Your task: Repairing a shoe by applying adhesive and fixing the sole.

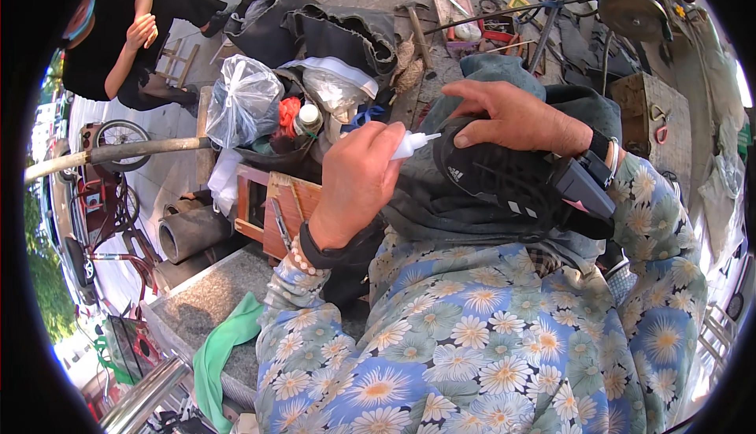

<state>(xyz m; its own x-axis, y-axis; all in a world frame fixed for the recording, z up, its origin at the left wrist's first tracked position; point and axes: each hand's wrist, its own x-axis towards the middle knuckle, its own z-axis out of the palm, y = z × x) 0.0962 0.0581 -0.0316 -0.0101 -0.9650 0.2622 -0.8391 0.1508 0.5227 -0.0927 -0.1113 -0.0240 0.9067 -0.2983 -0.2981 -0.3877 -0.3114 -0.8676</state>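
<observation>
My left hand point(358, 178) is closed round a small white squeeze bottle point(406, 146), probably of glue. Its thin nozzle points right, close to the toe of a black sneaker point(492, 170) with white stripes. The sneaker lies over dark cloth on my lap, toe toward my left. My right hand point(516, 116) rests over the sneaker's toe end and grips it, with thumb and fingers apart. Part of the sneaker is hidden under that hand and wrist. Whether the nozzle touches the shoe I cannot tell.
A wooden box point(291, 205) stands left of my lap, beside a bag point(244, 103) of clear plastic. A hammer point(417, 36) and several tools lie ahead. At the upper right is a metal wheel point(630, 15). A green cloth point(224, 355) hangs lower left. Another person point(130, 48) sits at upper left.
</observation>
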